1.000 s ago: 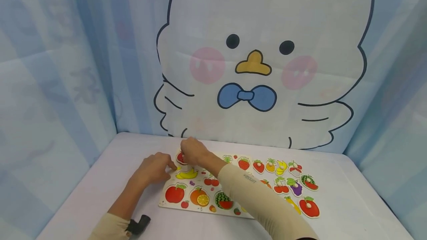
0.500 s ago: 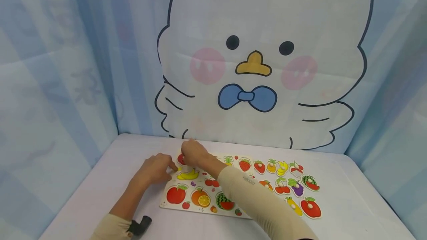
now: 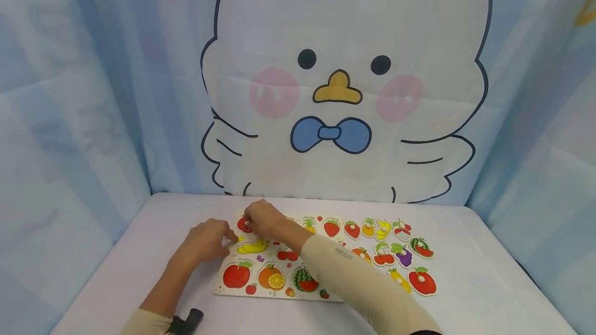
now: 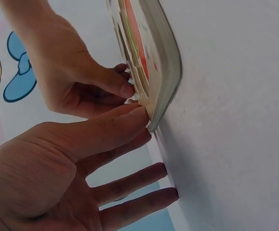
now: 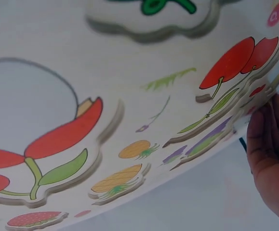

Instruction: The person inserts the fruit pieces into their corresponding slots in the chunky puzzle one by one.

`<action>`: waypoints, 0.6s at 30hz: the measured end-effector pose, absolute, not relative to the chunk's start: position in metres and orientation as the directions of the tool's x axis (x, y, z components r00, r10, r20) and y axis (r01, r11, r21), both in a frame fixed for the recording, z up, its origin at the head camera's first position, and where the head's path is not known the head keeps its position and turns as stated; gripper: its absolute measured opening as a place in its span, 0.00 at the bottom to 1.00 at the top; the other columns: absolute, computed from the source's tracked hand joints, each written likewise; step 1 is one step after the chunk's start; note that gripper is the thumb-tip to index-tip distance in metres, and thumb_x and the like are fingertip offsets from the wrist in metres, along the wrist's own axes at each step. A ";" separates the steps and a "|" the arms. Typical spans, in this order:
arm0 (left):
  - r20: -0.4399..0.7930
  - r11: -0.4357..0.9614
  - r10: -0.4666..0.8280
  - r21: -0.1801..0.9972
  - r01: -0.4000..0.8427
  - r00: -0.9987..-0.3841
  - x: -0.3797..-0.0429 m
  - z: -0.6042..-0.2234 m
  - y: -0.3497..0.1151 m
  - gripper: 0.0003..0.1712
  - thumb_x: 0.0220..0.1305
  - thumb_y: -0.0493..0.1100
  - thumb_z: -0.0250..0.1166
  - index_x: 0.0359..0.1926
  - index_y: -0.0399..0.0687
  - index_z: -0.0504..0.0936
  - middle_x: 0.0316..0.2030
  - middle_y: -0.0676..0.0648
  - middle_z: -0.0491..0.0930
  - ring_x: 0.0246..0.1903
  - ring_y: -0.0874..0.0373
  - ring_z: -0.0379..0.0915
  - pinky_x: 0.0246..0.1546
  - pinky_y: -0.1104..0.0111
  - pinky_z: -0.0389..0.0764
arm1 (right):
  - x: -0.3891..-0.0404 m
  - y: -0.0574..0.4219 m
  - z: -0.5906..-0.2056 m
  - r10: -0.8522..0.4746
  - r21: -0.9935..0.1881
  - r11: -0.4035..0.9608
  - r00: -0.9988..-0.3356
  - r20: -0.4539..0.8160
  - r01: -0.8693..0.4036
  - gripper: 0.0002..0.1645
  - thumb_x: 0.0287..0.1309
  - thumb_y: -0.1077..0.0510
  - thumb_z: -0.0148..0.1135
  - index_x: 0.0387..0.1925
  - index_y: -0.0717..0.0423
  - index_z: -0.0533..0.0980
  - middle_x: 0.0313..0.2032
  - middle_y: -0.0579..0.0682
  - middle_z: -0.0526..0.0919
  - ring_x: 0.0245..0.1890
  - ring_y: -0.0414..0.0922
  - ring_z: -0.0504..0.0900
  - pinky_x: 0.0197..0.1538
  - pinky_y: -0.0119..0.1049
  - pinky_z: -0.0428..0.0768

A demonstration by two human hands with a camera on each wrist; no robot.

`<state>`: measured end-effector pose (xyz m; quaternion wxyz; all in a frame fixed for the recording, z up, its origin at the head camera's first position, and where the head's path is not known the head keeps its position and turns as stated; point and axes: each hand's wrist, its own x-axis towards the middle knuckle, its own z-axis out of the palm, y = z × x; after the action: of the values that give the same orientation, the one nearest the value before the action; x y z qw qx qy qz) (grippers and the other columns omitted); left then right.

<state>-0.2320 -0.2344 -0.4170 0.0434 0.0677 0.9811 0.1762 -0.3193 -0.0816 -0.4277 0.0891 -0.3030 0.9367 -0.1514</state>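
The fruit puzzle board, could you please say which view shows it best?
The head view, since it shows most of the fruit puzzle board, though the right sleeve covers part. The left wrist view shows only part, nearly edge-on; the right wrist view shows a close, slanted, partly blurred stretch of its face.

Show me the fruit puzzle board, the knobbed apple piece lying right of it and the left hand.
Fruit puzzle board [image 3: 265, 294]: head view, bare strip along its near edge.
Knobbed apple piece [image 3: 422, 285]: head view, red face below the knob.
Left hand [image 3: 206, 239]: head view, back of the hand.
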 end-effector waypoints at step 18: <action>-0.096 0.928 0.105 0.366 0.063 -0.990 -0.233 -0.419 -0.234 0.15 0.48 0.38 0.75 0.41 0.51 0.88 0.41 0.48 0.84 0.38 0.54 0.74 0.42 0.54 0.80 | -0.325 -0.048 -0.415 -0.739 -0.391 0.619 -0.674 0.003 -0.681 0.20 0.62 0.61 0.61 0.55 0.45 0.77 0.40 0.42 0.81 0.35 0.36 0.75 0.39 0.20 0.77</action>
<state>-0.2331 -0.2338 -0.4194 0.0570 0.0427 0.9803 0.1843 -0.3252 -0.0484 -0.4152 0.0791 -0.3959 0.8964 -0.1832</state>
